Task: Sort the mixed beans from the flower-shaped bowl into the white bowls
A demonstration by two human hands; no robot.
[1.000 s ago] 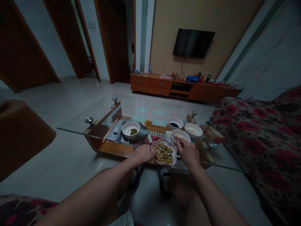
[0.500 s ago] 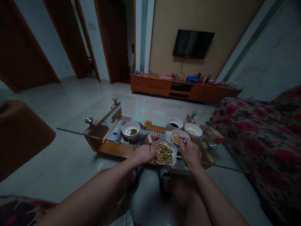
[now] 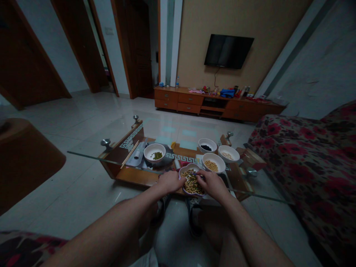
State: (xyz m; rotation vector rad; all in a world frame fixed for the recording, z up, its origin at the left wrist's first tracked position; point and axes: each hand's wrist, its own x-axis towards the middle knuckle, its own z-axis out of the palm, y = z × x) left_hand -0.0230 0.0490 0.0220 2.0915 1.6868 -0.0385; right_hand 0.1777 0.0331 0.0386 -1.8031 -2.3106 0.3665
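Note:
A purple-rimmed bowl of mixed beans (image 3: pixel 190 182) sits at the near edge of a glass coffee table (image 3: pixel 91 154). My left hand (image 3: pixel 170 181) rests closed against the bowl's left rim. My right hand (image 3: pixel 213 184) is over the bowl's right side and pinches a thin blue tool, its tip in the beans. Just beyond stands a white bowl of yellow beans (image 3: pixel 213 163). Further off are a white bowl of pale beans (image 3: pixel 228 154), one of black beans (image 3: pixel 207 145), and one of green beans (image 3: pixel 154 152) to the left.
A floral sofa (image 3: pixel 306 155) fills the right side. A brown seat (image 3: pixel 25 155) stands at the left. A wooden TV cabinet (image 3: pixel 217 105) with clutter and a wall TV (image 3: pixel 228 51) are at the back. My knees are below the table edge.
My right hand moved from over the yellow-bean bowl back left and down to the mixed-bean bowl, carrying the blue tool. My left hand has stayed on the rim.

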